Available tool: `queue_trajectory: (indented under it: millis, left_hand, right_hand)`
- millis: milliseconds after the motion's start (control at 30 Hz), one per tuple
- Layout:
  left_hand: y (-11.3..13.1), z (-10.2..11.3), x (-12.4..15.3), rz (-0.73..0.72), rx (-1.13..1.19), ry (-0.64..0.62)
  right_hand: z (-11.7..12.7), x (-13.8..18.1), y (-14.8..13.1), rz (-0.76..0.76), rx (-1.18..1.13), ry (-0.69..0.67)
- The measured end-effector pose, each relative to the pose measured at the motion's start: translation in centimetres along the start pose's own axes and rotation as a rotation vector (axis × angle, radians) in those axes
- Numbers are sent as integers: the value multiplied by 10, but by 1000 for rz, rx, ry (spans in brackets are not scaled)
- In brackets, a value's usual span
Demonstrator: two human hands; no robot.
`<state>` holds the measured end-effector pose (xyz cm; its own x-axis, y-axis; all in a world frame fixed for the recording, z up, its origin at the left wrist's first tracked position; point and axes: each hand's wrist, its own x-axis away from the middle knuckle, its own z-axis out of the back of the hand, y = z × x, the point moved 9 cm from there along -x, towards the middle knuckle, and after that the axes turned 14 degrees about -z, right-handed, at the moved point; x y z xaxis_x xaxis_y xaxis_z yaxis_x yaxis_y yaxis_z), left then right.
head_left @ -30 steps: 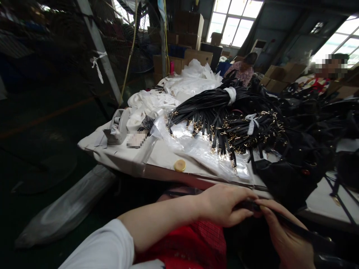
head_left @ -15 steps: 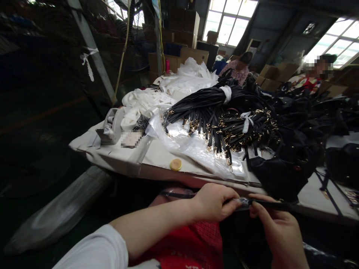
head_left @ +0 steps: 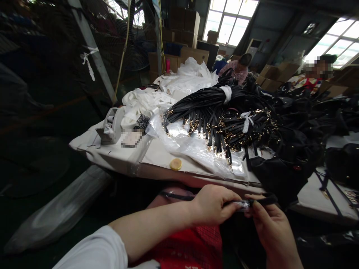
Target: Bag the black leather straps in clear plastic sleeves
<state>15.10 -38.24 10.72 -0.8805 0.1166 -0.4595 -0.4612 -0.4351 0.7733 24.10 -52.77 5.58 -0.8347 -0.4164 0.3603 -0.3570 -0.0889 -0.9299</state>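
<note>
Left hand (head_left: 211,204): pinching shiny clear plastic bit (head_left: 244,205) | right hand (head_left: 270,220): pinching flat black strap (head_left: 265,200), bottom centre-right, maybe so both sit steady | long black straps with gold clips (head_left: 202,104), centre: soft white band (head_left: 226,94) round them, likely to stop tangles

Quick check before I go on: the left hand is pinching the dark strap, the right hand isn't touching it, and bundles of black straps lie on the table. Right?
Not quite: the right hand is on the dark strap too. The head view shows its fingers pinching it close beside the left hand. The left hand's pinch and the bundles of black straps on the table are as you said.
</note>
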Motion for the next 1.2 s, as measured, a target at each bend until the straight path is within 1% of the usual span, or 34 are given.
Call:
queue_trajectory:
  millis: [100,267,367,533,633,733,867,967,1067,1200]
  left_hand:
    - [0,0,1,5,8,-3]
    - [-3,-1,2,22,48,20]
    - [-8,-2,3,65,32,15]
    - [-19,-7,9,70,-114,-141]
    - [-29,-6,15,94,-188,-156]
    - [-31,-8,17,90,-137,-136]
    - [-29,-12,15,95,-58,-145]
    - [-30,-14,16,116,-14,-171]
    - [-31,-11,20,109,-13,-161]
    - [-36,-11,27,141,-33,-202]
  right_hand:
    - [-8,-1,3,-7,38,-37]
    - [-21,0,1,50,123,-94]
    - [-16,-3,3,25,82,-57]
    - [7,-9,2,33,-6,57]
    - [8,-13,6,17,-45,63]
    - [-2,-15,10,-11,-43,13]
    - [-9,-12,3,15,4,-25]
    - [-5,-10,-6,29,-57,-13]
    - [3,-9,-11,54,-129,25]
    - [6,-10,-12,74,-127,47]
